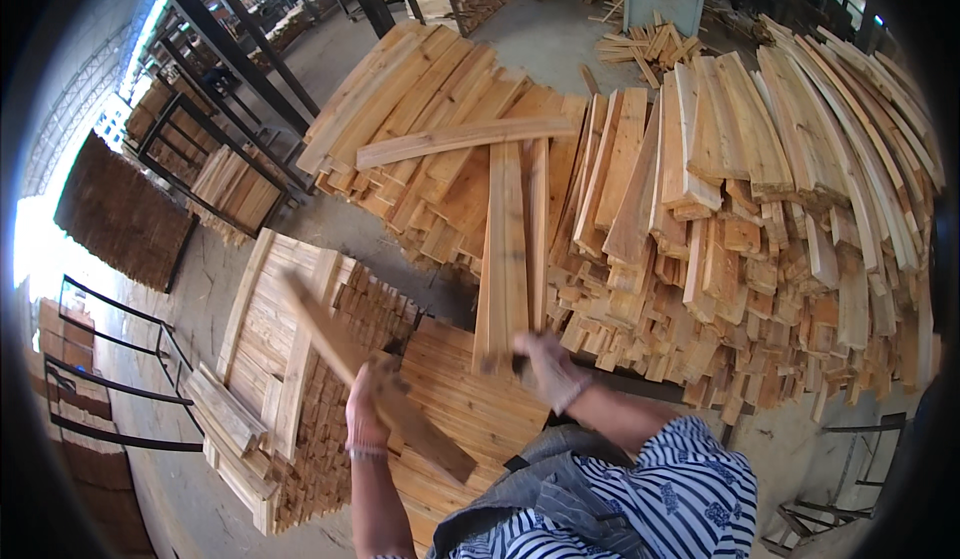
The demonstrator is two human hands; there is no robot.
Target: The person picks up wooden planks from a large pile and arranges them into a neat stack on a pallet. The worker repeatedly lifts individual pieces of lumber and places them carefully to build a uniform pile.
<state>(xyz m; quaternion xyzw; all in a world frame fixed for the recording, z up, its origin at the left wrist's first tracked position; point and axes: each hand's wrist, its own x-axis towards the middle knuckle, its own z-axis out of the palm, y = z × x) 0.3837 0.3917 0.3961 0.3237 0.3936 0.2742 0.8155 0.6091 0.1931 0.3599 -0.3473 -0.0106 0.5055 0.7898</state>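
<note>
My left hand [368, 414] is closed around the middle of a wooden plank [325, 334], which slants over a low stack of boards. Motion blurs the plank's upper end. My right hand [553, 371] is at the near end of a second plank [502, 249], its fingers closed at that plank's right edge; both hand and plank end are somewhat smeared. This second plank points away from me, resting on the big pile, beside a narrower strip [539, 229]. Across their far ends lies another plank [465, 141].
A large pile of boards [715, 249] fills the right side, with more boards [400, 99] behind. Close before me is a flat layer of boards [460, 379]; a neat stack [270, 329] stands left of it. Metal frames [125, 369] stand farther left. A grey bin [662, 4] sits behind.
</note>
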